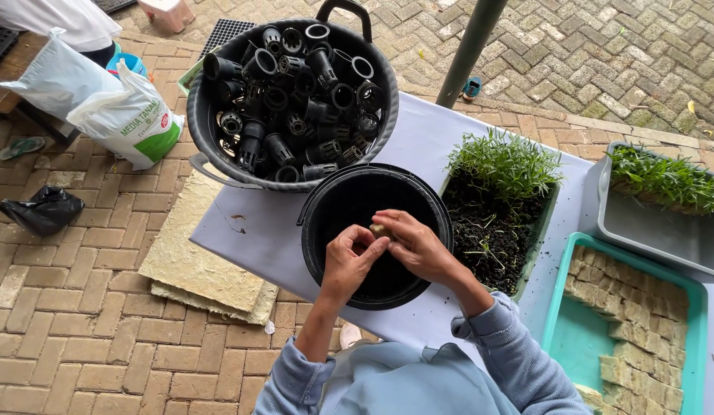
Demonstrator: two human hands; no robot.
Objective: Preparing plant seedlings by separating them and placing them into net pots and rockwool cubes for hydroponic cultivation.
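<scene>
Both hands are held together over the open mouth of a black bucket (337,201), which stands on the tabletop (249,234) directly beneath them. The left hand (351,261) is curled, its fingers bent up toward a small tan cube (379,229) that is pinched at its fingertips. The right hand (415,244) is also closed around that same cube from the other side, so the cube is gripped between the two hands, above the bucket's dark interior. Light blue-grey sleeves (510,350) are seen on both forearms.

Just to the right of the right hand, a green planter of dark soil (487,230) is set against the bucket, with a dense tuft of thin green seedlings (503,161) at its far end. Further right and nearer the person, a teal tray (576,338) is partly filled with rows of tan cubes (641,307). Beyond that tray, a grey tub (649,227) with more green seedlings along its far wall is placed.

Beyond the hands, touching the bucket's far rim, a large black basin (211,150) is heaped with small black slotted net pots (295,100). To the left of the left hand, below the tabletop, a yellowish slab (195,253) lies on the brick floor (72,307). Further off on the left, a white and green sack (130,115) and a crumpled black bag (45,209) are seen.
</scene>
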